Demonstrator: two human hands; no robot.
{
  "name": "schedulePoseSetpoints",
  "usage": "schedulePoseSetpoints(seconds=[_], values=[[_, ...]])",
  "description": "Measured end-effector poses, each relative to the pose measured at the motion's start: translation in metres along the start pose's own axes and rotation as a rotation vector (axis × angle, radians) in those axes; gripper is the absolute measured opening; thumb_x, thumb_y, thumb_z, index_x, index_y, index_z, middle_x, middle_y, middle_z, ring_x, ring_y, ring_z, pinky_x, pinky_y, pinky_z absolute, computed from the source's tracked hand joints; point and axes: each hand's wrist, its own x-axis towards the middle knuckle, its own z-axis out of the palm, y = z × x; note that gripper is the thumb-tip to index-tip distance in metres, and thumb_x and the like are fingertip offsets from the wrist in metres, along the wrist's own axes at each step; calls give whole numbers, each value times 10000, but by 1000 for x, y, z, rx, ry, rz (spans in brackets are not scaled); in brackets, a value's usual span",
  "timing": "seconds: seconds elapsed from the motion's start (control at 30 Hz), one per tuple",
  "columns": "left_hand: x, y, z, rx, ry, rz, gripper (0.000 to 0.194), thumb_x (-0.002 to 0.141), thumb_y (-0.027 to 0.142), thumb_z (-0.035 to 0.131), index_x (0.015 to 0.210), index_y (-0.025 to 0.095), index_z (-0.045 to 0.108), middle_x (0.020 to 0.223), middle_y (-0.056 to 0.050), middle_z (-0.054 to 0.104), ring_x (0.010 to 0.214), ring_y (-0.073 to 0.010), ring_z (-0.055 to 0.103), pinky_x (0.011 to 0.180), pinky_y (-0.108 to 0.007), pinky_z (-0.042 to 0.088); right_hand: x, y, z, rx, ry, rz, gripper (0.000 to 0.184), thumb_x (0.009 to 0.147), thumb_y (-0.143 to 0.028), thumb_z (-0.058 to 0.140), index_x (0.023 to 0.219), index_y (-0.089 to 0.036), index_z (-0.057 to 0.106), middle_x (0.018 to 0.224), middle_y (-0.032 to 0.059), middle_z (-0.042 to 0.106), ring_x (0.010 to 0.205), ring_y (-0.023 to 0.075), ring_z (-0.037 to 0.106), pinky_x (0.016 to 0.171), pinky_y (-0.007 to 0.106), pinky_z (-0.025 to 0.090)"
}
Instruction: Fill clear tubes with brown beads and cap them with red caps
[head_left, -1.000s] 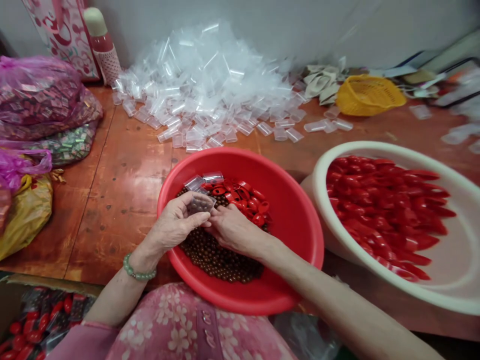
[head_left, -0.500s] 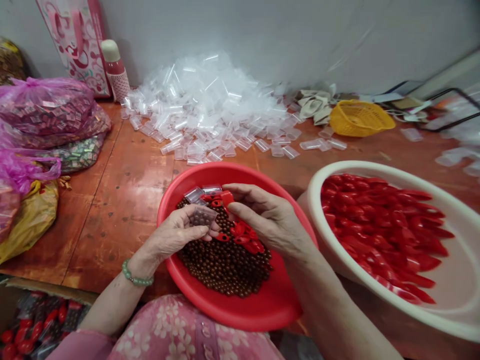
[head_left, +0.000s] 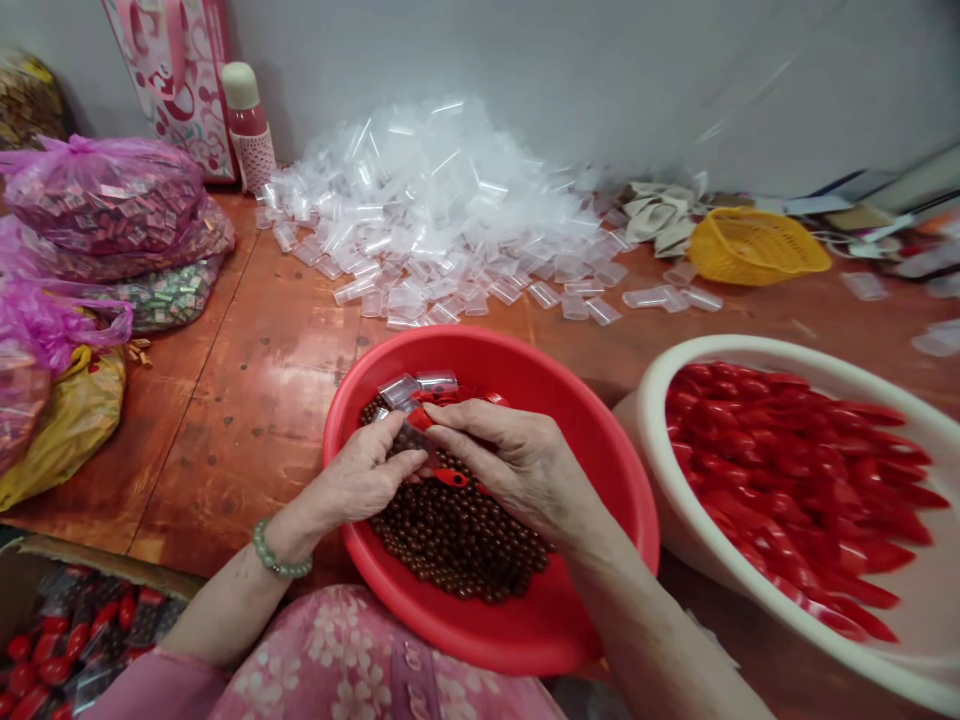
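Observation:
Over a red basin (head_left: 540,630), my left hand (head_left: 367,465) is closed on a clear plastic case (head_left: 409,440) with brown beads inside. My right hand (head_left: 502,455) pinches a red plastic cap (head_left: 420,418) against the open end of that case, and its fingers hide part of the cap. Below both hands lies a heap of shiny brown beads (head_left: 457,550). Another red piece (head_left: 451,478) with a dark hole rests on the beads, and a couple of clear cases (head_left: 436,382) lie at the basin's far side.
A white basin (head_left: 652,400) of red plastic pieces (head_left: 795,480) stands at right. Behind lies a big pile of clear cases (head_left: 450,220), with a yellow basket (head_left: 757,245) beside it. Purple bags (head_left: 105,195) and a bottle (head_left: 251,130) are at left. A box of filled cases (head_left: 82,630) sits lower left.
My right hand has moved left and brought the red cap to the bead-filled case in my left hand. The whole view has shifted slightly.

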Motion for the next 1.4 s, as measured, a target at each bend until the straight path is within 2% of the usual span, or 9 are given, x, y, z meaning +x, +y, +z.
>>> schedulePoseSetpoints(seconds=[0.1,0.37,0.6,0.8,0.97,1.13,1.2,1.3,1.4], values=[[-1,0,-1,93,-12,-2,116,868,208,503,954,140,539,775,-11,557,708,-126,539,690,-273,442,-1,1,-1,6,-24,-45,159,867,-180,608,961,-203,734,882,46,744,778,150,692,747,270,563],[0,3,0,12,-69,-61,190,879,252,500,1027,136,529,819,-18,547,688,-103,523,671,-254,424,2,2,-10,7,-107,12,175,902,-299,574,950,-234,728,872,45,733,785,179,686,742,311,563],[-4,-4,-1,52,-103,-50,138,893,274,487,951,149,504,787,-10,525,672,-102,506,682,-273,443,-5,1,-7,-110,-212,-78,195,930,-209,514,972,-205,704,879,53,705,766,150,666,700,260,543],[-4,2,-4,44,-123,0,348,897,478,492,975,141,524,784,-20,548,683,-111,534,654,-258,441,-2,-3,-14,-81,-209,-79,240,922,-252,542,1105,-255,697,977,52,698,859,162,675,769,271,560],[-1,4,-5,-81,-93,33,434,874,551,505,1002,141,569,795,-16,563,671,-90,534,673,-239,448,0,-1,-33,102,-226,81,332,839,-381,652,1155,-282,663,1070,65,680,984,207,664,826,335,569],[-1,4,-3,-23,-99,6,406,868,534,517,974,147,582,810,-19,565,691,-95,534,664,-237,442,-6,10,-29,369,38,361,326,735,-383,759,987,-229,619,819,20,710,689,149,685,580,240,575],[0,5,-2,6,-117,-34,387,881,518,500,964,149,577,796,-19,570,666,-92,531,622,-227,429,-8,11,-23,311,111,326,261,755,-371,743,927,-220,619,797,19,714,652,143,675,571,244,569],[1,7,-1,12,-138,-63,363,879,492,517,983,148,572,787,-15,566,661,-99,529,602,-225,423,-10,6,-14,30,80,128,175,856,-327,645,997,-223,645,922,55,730,804,174,694,746,314,577],[1,7,-2,-37,-126,-36,364,846,477,578,990,142,587,805,-17,561,723,-117,523,675,-249,433,-13,0,-7,-227,-69,-81,389,879,-383,610,1222,-206,560,1142,119,680,1046,235,647,918,397,526]])
